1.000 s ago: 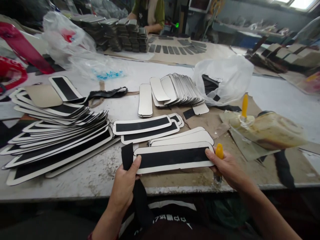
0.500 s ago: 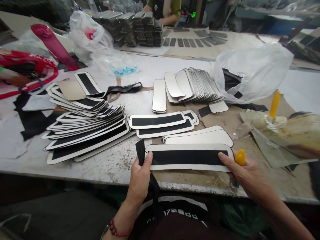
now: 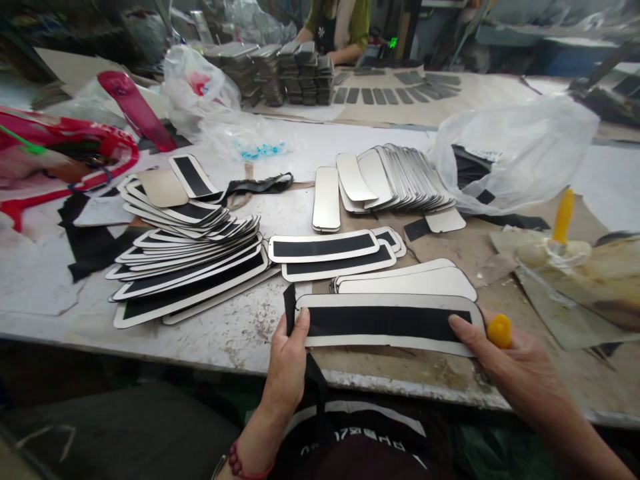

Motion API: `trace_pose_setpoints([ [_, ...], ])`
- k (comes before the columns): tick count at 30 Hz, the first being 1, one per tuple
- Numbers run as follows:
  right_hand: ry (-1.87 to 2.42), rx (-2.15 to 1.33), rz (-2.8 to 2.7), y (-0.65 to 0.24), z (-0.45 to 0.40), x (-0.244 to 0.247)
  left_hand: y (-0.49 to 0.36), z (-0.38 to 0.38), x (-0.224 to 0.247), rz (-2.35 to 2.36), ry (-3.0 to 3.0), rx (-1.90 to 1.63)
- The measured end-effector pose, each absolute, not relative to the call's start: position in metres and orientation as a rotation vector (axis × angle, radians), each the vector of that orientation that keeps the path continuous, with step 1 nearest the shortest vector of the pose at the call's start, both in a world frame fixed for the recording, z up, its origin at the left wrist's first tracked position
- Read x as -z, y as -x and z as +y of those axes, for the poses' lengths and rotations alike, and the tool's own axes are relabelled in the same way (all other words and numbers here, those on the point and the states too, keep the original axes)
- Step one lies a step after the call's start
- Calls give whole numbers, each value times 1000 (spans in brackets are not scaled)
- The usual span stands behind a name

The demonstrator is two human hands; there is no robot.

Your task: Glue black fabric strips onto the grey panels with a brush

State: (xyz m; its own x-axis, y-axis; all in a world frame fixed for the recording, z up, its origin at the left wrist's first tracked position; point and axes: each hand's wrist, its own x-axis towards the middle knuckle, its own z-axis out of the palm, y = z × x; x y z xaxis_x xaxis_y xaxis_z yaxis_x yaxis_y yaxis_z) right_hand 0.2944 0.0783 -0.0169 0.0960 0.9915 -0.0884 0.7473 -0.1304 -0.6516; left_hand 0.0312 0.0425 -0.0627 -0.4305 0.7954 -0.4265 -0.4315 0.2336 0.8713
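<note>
White-bordered and black-striped, spans from left hand [image 3: 287,367] to right hand [image 3: 515,363] as a long panel [image 3: 385,322], above the near edge of the table [image 3: 235,330]. On the left, pinches one end between thumb in front and curled, partly hidden fingers behind, with a black strap [image 3: 289,309] caught alongside. On the right, clamps the other end, pressing a thumb onto the stripe, with a yellow handle [image 3: 499,331] jutting up beside the thumb. Runs lengthwise left to right, dipping slightly rightward, striped face toward the camera. Reaches in from below with both forearms, angled inward. Lies just before white panels [image 3: 407,279], right of striped panels [image 3: 193,283].
</note>
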Motion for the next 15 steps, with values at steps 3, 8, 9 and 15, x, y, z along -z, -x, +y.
trace_pose_setpoints([
  [3, 1921, -651, -1700, -289, 78, 12, -32, 43, 62, 1489, -373, -1454],
  [8, 1881, -634, -1740, -283, 76, 8, -32, 44, 64, 1561, -382, -1456],
  [9, 1886, -634, -1745, -283, 76, 9, -32, 43, 64, 1569, -385, -1454],
  [15, 1923, -620, -1771, -283, 72, 14, -32, 44, 67, 1582, -385, -1469],
])
